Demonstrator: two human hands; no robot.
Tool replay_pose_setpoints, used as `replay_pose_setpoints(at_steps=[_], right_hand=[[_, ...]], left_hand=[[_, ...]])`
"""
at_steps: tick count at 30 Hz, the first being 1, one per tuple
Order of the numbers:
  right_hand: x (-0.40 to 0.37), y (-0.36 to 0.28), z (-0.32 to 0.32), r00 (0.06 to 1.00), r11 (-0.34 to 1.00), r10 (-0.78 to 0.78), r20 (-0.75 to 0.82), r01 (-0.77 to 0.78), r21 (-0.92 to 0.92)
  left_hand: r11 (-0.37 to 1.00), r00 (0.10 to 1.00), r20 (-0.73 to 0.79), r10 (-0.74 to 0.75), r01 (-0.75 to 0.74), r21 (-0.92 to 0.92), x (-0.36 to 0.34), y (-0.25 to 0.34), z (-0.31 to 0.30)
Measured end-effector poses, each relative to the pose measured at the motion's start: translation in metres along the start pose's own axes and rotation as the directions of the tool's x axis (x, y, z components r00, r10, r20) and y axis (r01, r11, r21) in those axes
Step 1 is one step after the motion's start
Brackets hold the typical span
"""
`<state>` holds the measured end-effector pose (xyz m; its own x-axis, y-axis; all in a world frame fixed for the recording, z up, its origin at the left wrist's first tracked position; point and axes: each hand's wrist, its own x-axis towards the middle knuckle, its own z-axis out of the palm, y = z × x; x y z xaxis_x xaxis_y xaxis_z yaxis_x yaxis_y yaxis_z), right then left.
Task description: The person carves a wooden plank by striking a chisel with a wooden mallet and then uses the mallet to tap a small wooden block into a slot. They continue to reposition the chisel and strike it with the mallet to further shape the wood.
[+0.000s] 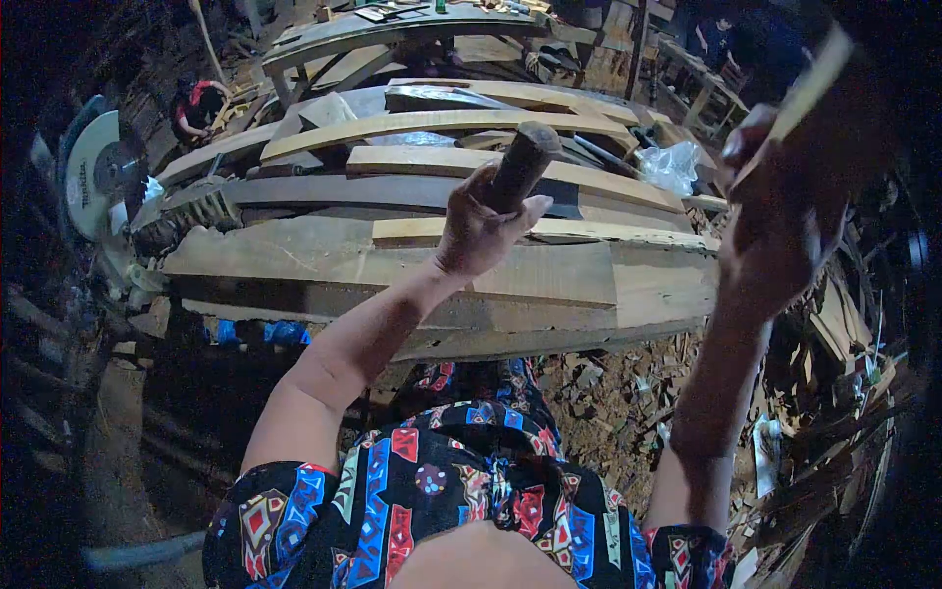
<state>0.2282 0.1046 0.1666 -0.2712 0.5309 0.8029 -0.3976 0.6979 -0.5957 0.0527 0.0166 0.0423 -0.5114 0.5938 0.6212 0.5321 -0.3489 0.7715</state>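
Left hand (pixel 478 234) holds block (pixel 522 169) slanting rightward.

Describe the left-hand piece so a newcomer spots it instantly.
Find the long, flat, pale-brown wooden planks across the middle. In front of them, the bare left hand grips a dark-brown, roughly cylindrical bar. It's stubby and rounded, unlike those planks.

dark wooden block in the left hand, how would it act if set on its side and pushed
The dark wooden block in the left hand would probably stay stiff, as it looks thick and solid. Its roughly rounded sides suggest it could roll. Stood on its flat end, it might tip when pushed, being longer than it is wide.
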Motion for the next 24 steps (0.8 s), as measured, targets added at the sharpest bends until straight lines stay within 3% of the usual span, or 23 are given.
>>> replay_pose_setpoints(at_steps=[1, 3, 5, 6, 7, 8, 11, 12, 13, 15, 16, 17, 18, 20, 21, 22, 24], right_hand=[[-0.004, 0.002, 0.001, 0.998, 0.997, 0.024, 0.065, -0.019, -0.076], [-0.022, 0.012, 0.017, 0.877, 0.905, 0.282, 0.388, -0.109, -0.411], [-0.025, 0.016, 0.019, 0.795, 0.906, 0.375, 0.477, -0.204, -0.371], [-0.017, 0.020, 0.017, 0.833, 0.949, 0.314, 0.455, -0.276, -0.150], [-0.009, 0.018, 0.009, 0.930, 0.990, 0.135, 0.343, -0.139, -0.012], [-0.001, 0.008, 0.001, 0.965, 0.992, 0.119, 0.234, -0.124, 0.008], [0.005, -0.014, -0.006, 0.997, 0.993, 0.029, -0.071, -0.020, 0.120], [-0.002, -0.001, -0.006, 0.995, 0.998, -0.006, -0.104, 0.012, 0.055], [-0.009, 0.012, -0.005, 0.990, 0.999, -0.041, -0.137, 0.040, -0.011], [-0.022, 0.032, 0.006, 0.936, 0.956, 0.291, 0.197, -0.278, -0.089], [-0.026, 0.033, 0.011, 0.651, 0.803, 0.543, 0.531, -0.587, -0.101], [-0.021, 0.040, -0.004, 0.755, 0.887, 0.460, 0.467, -0.367, -0.280], [-0.010, 0.035, -0.009, 0.833, 0.879, 0.344, 0.433, -0.124, -0.460], [0.000, -0.013, -0.013, 0.837, 0.852, 0.488, 0.246, -0.396, -0.342], [0.002, -0.020, -0.018, 0.925, 0.909, 0.335, 0.179, -0.268, -0.319], [0.004, -0.027, -0.024, 0.980, 0.938, 0.170, 0.105, -0.128, -0.323], [-0.005, -0.020, -0.029, 0.980, 0.973, 0.192, -0.049, -0.196, -0.119]], left_hand=[[1.000, 1.000, -0.006, 0.010, -0.010, -0.012, -0.001, 0.000, 0.000], [0.992, 0.993, -0.046, 0.109, -0.106, 0.072, 0.001, -0.007, 0.001], [0.926, 0.954, -0.071, 0.292, -0.264, 0.268, 0.010, -0.020, 0.000], [0.965, 0.974, -0.076, 0.212, -0.197, 0.174, 0.011, -0.020, -0.002], [0.990, 0.990, -0.073, 0.122, -0.116, 0.079, 0.007, -0.019, -0.005], [1.000, 0.998, -0.059, 0.027, -0.027, -0.015, 0.003, -0.016, -0.006], [0.990, 0.999, -0.021, -0.031, 0.028, -0.136, 0.000, -0.007, -0.001], [0.985, 0.999, -0.002, -0.050, 0.049, -0.164, 0.001, -0.005, 0.001], [0.997, 0.999, -0.009, 0.042, -0.043, -0.058, 0.000, -0.013, 0.003], [0.929, 0.963, 0.017, 0.267, -0.262, 0.260, 0.004, -0.021, 0.006], [0.839, 0.928, 0.064, 0.367, -0.359, 0.408, 0.006, -0.025, 0.006], [0.864, 0.927, 0.019, 0.374, -0.356, 0.355, 0.008, -0.031, 0.006], [0.916, 0.959, 0.017, 0.282, -0.275, 0.294, 0.010, -0.024, 0.005], [0.982, 0.997, 0.037, 0.069, -0.074, 0.172, 0.004, -0.009, 0.000], [1.000, 0.996, 0.084, -0.030, 0.030, 0.007, 0.001, -0.007, -0.001], [1.000, 0.996, 0.092, -0.014, 0.016, -0.025, -0.001, -0.009, 0.001], [0.996, 0.994, 0.105, 0.030, -0.020, -0.090, -0.003, -0.014, 0.011]])
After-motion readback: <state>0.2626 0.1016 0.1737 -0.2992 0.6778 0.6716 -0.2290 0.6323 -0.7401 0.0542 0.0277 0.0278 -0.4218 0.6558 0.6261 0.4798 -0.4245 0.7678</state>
